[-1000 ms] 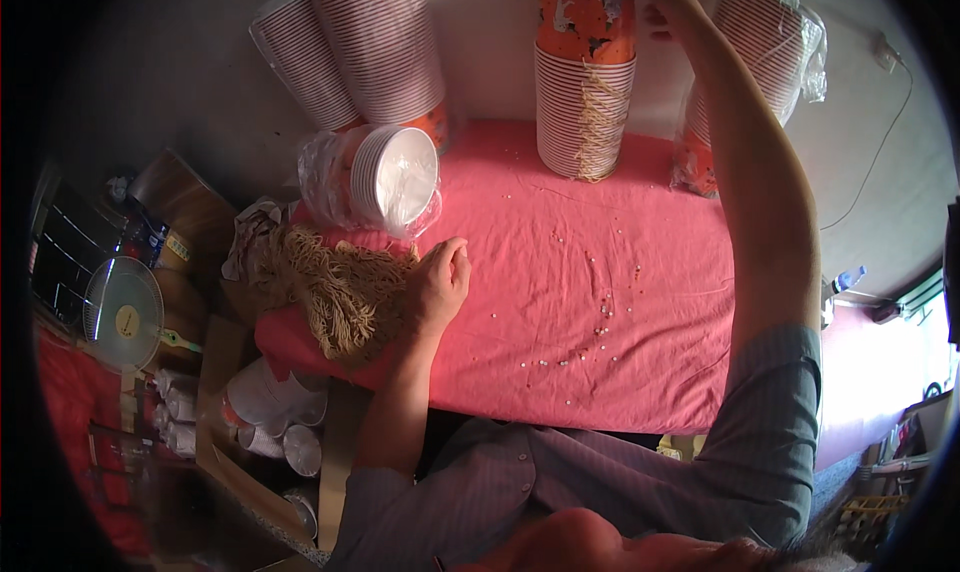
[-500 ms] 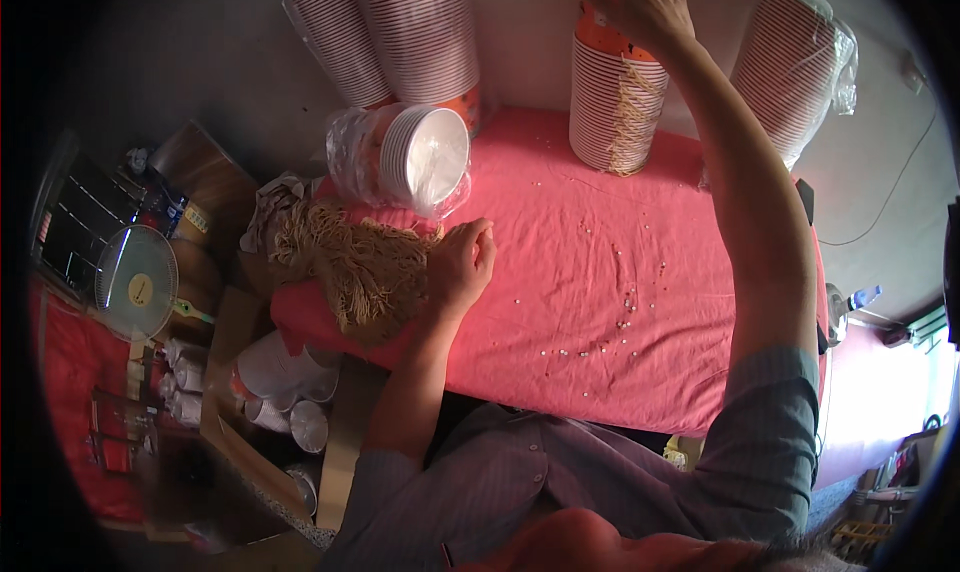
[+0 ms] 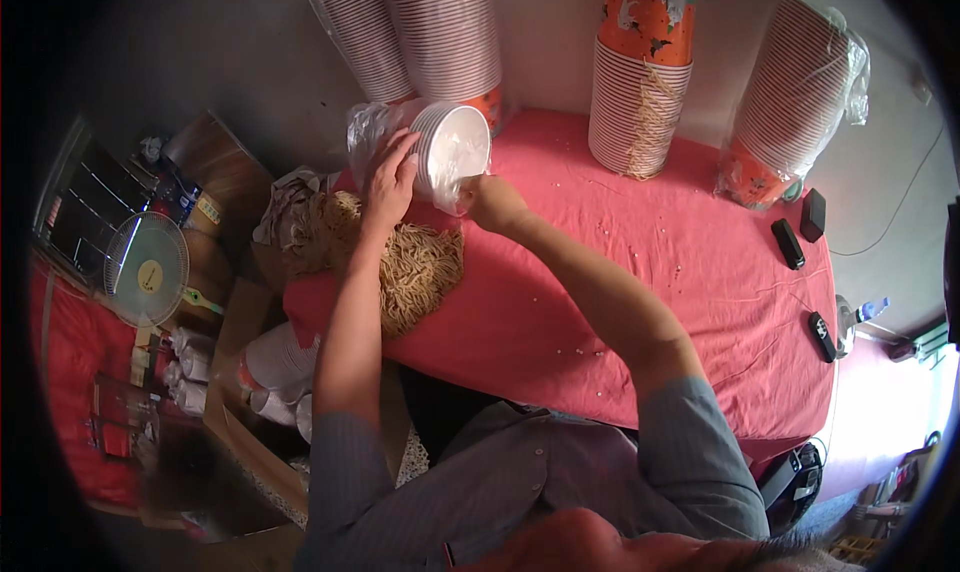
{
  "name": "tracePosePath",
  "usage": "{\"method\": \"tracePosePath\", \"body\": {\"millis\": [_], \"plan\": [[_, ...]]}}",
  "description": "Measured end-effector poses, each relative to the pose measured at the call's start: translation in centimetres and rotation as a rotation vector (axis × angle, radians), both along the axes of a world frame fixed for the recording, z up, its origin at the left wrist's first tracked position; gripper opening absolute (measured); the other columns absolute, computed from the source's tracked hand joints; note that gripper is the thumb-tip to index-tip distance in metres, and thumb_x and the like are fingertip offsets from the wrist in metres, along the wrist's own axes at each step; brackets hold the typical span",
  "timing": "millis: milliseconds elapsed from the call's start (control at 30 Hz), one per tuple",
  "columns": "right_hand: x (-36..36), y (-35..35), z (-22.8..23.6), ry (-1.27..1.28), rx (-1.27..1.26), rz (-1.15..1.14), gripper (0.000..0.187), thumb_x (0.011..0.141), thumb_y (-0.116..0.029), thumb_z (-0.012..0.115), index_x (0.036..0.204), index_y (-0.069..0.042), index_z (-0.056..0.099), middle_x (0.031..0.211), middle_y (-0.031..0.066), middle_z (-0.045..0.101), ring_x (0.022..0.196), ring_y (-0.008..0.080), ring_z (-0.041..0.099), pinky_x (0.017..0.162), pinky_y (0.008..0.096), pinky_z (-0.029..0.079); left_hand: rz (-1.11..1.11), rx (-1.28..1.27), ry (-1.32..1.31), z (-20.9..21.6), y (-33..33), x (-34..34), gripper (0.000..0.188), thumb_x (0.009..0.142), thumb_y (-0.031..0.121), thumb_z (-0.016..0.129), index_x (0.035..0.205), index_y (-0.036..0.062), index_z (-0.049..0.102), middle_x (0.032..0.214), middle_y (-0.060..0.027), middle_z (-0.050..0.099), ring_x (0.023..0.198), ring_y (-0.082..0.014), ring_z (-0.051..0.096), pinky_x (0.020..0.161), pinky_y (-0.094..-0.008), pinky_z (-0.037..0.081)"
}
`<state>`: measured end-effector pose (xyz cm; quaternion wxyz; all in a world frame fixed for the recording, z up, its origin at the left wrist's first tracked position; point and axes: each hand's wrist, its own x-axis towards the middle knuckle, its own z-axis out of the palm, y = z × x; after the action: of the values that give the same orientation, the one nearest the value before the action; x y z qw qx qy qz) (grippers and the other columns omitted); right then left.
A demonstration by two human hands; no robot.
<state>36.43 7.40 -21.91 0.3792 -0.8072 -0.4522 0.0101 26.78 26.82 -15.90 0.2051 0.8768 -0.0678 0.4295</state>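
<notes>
A short stack of white paper buckets (image 3: 459, 142) lies on its side at the table's far left, its open mouth facing me. Clear plastic wrapping (image 3: 368, 129) covers its back and hangs loose at the lower rim. My left hand (image 3: 391, 185) grips the stack's left side, fingers against the rims. At the lower rim my right hand (image 3: 494, 204) is closed on the loose edge of the plastic; its fingertips are partly hidden. Just below the left forearm's reach, a heap of tan cords (image 3: 420, 272) spreads over the table's left end, partly covered by that arm.
A tall orange-and-white bucket stack (image 3: 640, 102) with tan cords down its side stands at the back. Wrapped stacks stand behind left (image 3: 440, 42) and right (image 3: 785, 92). Small black devices (image 3: 788, 244) lie at the right edge. An open cardboard box (image 3: 235, 422) holds more buckets at left.
My right hand has come down from the tall back stack to the plastic at the lying buckets' rim. My left hand has moved from the cords up to the side of these buckets.
</notes>
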Motion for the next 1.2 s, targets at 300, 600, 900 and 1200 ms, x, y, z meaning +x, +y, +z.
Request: {"method": "tracePosePath", "body": {"millis": [300, 600, 900, 1200], "plan": [[-2.7, 3.2, 2.1, 0.115, 0.556, -0.166, 0.055, 0.097, -0.015, 0.065, 0.151, -0.012, 0.057, 0.104, 0.0255, 0.077, 0.095, 0.0471, 0.075, 0.086, 0.0563, 0.059, -0.002, -0.06, -0.001, -1.3, 1.3, 0.2, 0.035, 0.103, 0.014, 0.066, 0.138, 0.0087, 0.073, 0.143, -0.0167, 0.07, 0.136, -0.0379, 0.063, 0.116, -0.0447, 0.049], [-4.4, 3.8, 3.1, 0.262, 0.456, -0.168, 0.026, 0.094, -0.02, 0.07, 0.104, 0.002, 0.079, 0.091, 0.0252, 0.078, 0.084, 0.036, 0.079, 0.078, 0.0468, 0.06, -0.019, -0.05, 0.07, -1.0, 2.5, -1.1, 0.041, 0.098, 0.011, 0.073, 0.14, 0.0091, 0.072, 0.148, -0.0166, 0.067, 0.138, -0.0375, 0.062, 0.117, -0.0444, 0.049], [-3.2, 4.2, 2.3, 0.126, 0.31, -0.193, 0.035, 0.091, -0.037, 0.074, 0.096, -0.003, 0.082, 0.089, 0.0255, 0.077, 0.084, 0.0441, 0.077, 0.081, 0.0526, 0.061, 0.0, -0.057, 0.086, -0.4, 1.2, -0.2, 0.045, 0.092, 0.014, 0.081, 0.137, 0.0088, 0.073, 0.146, -0.0159, 0.068, 0.137, -0.0366, 0.062, 0.116, -0.0441, 0.05], [-6.0, 2.3, 3.3, 0.103, 0.308, -0.323, 0.033, 0.092, -0.035, 0.072, 0.092, -0.002, 0.077, 0.085, 0.0258, 0.076, 0.082, 0.0454, 0.076, 0.079, 0.0548, 0.061, 0.077, -0.093, 0.074, -0.9, 0.3, -0.9, 0.046, 0.092, 0.016, 0.081, 0.137, 0.0096, 0.073, 0.146, -0.0151, 0.068, 0.138, -0.036, 0.062, 0.115, -0.044, 0.051]]}}
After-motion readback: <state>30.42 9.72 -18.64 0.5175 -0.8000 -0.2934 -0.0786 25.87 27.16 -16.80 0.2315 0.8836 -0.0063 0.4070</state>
